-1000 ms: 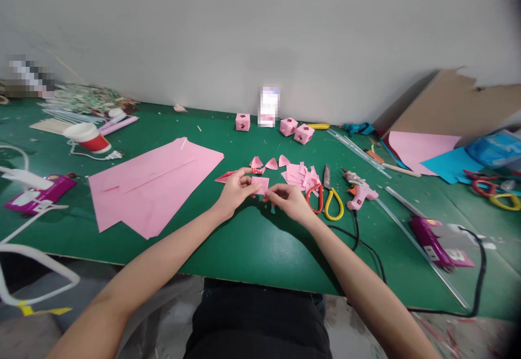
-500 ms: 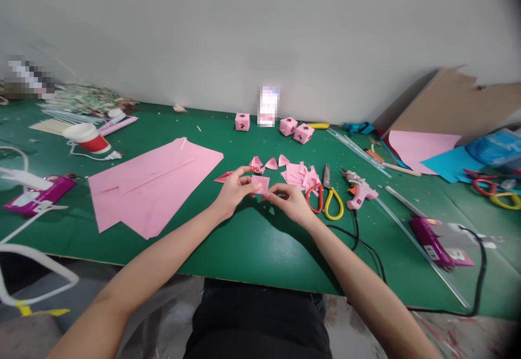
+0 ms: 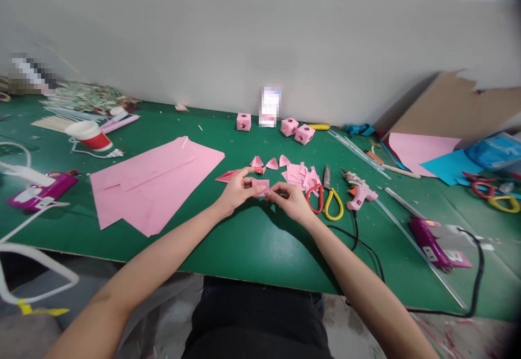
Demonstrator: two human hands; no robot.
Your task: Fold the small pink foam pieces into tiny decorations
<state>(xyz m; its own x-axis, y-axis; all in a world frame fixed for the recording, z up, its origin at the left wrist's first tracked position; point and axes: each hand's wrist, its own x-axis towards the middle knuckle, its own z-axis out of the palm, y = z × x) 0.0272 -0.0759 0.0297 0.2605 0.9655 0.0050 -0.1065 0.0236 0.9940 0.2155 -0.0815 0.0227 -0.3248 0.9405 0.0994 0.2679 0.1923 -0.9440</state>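
A small pink paper piece (image 3: 261,186) is held between the left hand (image 3: 237,189) and the right hand (image 3: 290,200) above the green surface (image 3: 244,250).

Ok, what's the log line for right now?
left hand: holds small pink paper | right hand: pinches its edge | glue gun: on table

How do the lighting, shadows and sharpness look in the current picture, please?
Head view: soft light, with a faint sheen on the green table and a dark shadow below the right hand; head view: the small pink piece at the left hand lacks fine detail; head view: the upright bright object is pixelated, and the picture's right edge darkens.
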